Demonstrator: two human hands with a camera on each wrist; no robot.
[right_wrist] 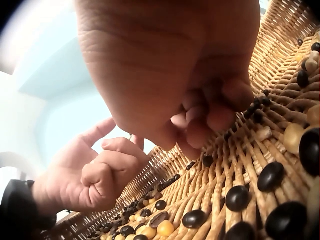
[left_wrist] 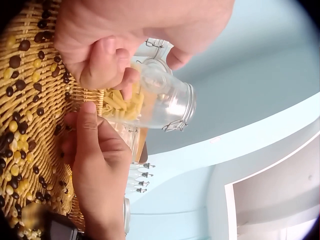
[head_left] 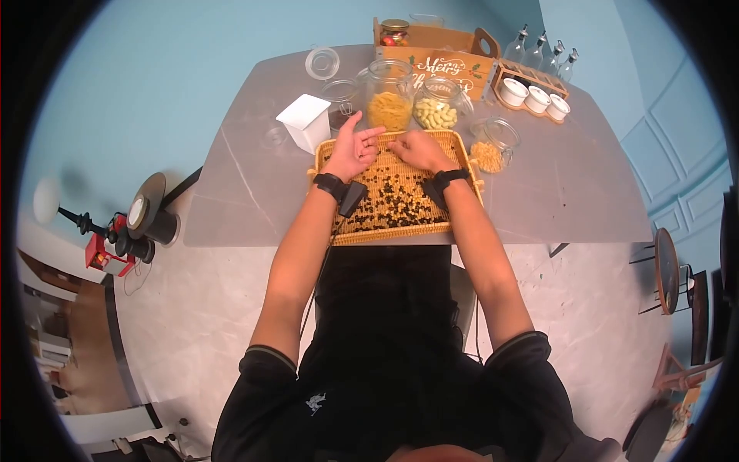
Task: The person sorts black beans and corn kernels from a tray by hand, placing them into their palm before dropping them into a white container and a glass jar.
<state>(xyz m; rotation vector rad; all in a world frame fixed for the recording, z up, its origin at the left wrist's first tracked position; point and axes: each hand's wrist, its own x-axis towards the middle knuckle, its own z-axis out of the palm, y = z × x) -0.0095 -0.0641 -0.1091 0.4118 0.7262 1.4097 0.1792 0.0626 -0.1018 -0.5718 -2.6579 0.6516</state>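
A shallow wicker tray [head_left: 396, 234] lies at the table's front edge, with black beans [right_wrist: 236, 198] and yellow beans [right_wrist: 165, 228] scattered over its weave. Over its far left part is my left hand [head_left: 354, 154], palm turned up. Its index finger and thumb stretch out while the other fingers curl into the palm. My right hand [head_left: 419, 150] reaches down at the tray's far side, knuckles up. In the right wrist view its curled fingertips [right_wrist: 220, 117] bunch close over the weave, thumb beside them. I cannot tell whether a bean is between them.
Behind the tray stand glass jars of yellow pasta [head_left: 389, 112] and pale curved pieces [head_left: 436, 115]. An open jar [head_left: 489, 154] lies tipped at the right. A white container [head_left: 305, 123] stands left. Farther back are a wooden crate [head_left: 439, 65], white cups [head_left: 537, 100] and bottles [head_left: 533, 55].
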